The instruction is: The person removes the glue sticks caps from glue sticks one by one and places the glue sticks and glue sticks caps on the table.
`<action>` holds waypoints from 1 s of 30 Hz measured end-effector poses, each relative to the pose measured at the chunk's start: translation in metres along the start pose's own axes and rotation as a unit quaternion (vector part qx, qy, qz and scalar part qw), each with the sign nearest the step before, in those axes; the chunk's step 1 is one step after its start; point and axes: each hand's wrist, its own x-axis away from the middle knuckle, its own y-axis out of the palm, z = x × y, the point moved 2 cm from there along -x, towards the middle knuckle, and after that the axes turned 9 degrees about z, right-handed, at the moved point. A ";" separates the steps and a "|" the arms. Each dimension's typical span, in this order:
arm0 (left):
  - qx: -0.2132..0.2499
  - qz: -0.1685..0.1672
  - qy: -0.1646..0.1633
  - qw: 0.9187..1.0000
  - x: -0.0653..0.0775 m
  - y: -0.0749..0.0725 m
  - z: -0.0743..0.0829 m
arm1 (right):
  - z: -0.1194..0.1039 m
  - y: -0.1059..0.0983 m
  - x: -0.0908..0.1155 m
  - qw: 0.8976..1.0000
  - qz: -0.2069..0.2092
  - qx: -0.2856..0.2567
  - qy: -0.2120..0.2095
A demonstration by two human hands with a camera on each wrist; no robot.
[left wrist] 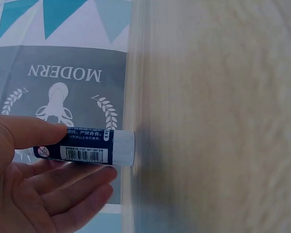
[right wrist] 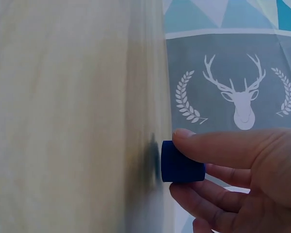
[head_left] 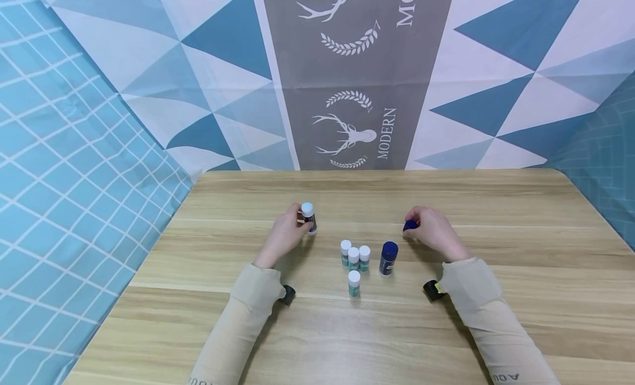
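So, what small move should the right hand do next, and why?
Probably rest the blue piece on the table and release it: the right hand pinches it at or just above the wood, while the left hand holds the dark-labelled tube.

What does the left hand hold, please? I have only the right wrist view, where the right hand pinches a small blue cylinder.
Observer: The left hand grips a dark-labelled tube.
Operator: Thank you. Does any other object with a blue top stand on the table?
Observer: Yes, one larger container with a dark blue cap.
Operator: And what stands to the left of it, as the person sees?
Observer: Four small white-capped containers, one of them set nearer to the person.
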 end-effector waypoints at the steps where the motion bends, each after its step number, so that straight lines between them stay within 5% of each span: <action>1: -0.002 -0.003 0.000 1.000 0.000 0.000 0.000 | 0.001 0.001 0.000 1.000 0.000 -0.001 0.000; 23: -0.010 -0.021 -0.001 1.000 0.001 0.001 -0.001 | 0.001 0.001 0.000 1.000 -0.001 0.021 -0.005; 30: -0.004 -0.008 0.015 1.000 0.000 -0.009 0.003 | -0.004 -0.006 0.003 1.000 -0.007 0.013 0.010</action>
